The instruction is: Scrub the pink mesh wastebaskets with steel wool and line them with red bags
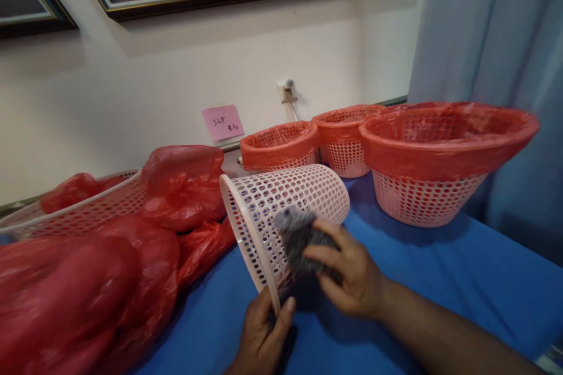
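A pale pink perforated plastic wastebasket [308,187] lies tipped on its side, its open mouth facing left. My left hand [264,328] pinches the lower part of its rim, thumb on the outer side. In my right hand [352,272] is a dark grey cloth [299,240], bunched under the fingers and pressed against the basket's perforated wall. The cloth hides some of the holes there, and its edge is slightly blurred.
Three wastebaskets lined with red bags stand behind: a left one [281,143], a middle one [345,152] and a large right one [426,199]. Red plastic bags [88,287] heap at left before another basket [101,208]. A blue cloth [396,304] covers the table. A wall socket [288,92] holds a plug.
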The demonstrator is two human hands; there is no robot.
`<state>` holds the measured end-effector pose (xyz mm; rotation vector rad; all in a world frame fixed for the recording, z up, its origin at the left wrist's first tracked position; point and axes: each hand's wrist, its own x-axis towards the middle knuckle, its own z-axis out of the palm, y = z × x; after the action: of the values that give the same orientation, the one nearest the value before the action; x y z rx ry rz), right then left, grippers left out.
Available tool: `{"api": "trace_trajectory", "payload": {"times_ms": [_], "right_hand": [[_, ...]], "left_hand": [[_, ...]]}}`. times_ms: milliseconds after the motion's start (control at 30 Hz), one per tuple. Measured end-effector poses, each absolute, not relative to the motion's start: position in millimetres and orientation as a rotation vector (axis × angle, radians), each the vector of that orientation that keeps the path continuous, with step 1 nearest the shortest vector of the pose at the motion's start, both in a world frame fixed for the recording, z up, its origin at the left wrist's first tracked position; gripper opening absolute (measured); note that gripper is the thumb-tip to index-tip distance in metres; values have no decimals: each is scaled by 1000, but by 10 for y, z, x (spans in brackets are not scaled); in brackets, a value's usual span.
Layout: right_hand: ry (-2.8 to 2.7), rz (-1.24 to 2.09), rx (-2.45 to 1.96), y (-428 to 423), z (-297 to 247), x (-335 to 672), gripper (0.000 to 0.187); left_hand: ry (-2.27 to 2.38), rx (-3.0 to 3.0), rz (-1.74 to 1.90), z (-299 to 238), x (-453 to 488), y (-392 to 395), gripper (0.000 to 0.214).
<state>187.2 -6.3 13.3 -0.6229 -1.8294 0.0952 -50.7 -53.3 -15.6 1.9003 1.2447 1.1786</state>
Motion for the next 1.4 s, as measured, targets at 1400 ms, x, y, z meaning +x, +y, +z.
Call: {"api": "trace_trajectory", "payload": {"times_ms": [1400], "right_hand": [[-1383, 236, -1111, 402, -70, 2070, 44]], "left_hand": [[1295, 2139, 1035, -102, -574, -480, 34]]}}
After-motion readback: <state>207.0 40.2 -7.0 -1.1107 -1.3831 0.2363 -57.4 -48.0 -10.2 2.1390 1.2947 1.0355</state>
